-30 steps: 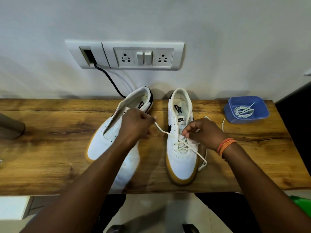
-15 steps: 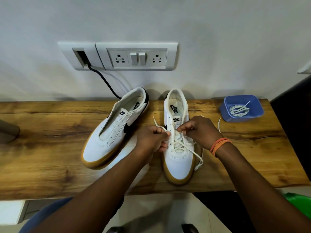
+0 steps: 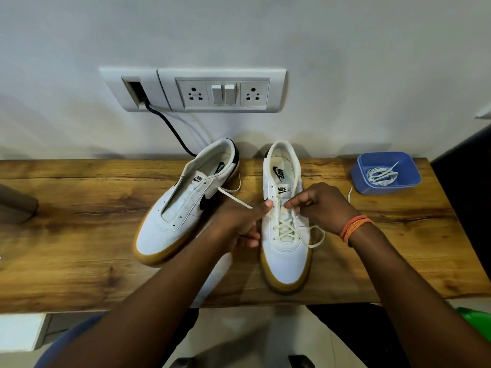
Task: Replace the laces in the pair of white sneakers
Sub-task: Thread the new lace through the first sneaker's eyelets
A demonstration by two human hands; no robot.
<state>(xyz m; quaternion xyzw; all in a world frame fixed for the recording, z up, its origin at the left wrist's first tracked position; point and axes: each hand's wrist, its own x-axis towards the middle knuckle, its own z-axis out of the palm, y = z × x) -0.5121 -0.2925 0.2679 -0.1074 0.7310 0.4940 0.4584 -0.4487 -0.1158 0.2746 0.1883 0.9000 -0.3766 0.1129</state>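
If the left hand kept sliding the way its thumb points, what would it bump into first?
Probably the partly laced white sneaker with the tan sole: the left hand points its thumb at that shoe's side, nearly touching, though depth is unclear.

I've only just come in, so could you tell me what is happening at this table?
A person is lacing the right sneaker of a white pair on a wooden table. The left hand grips one end of the lace; the right hand pinches it at the eyelets. Only the lower eyelets are crossed. The left sneaker has no lace, and another lace lies in a blue tub.
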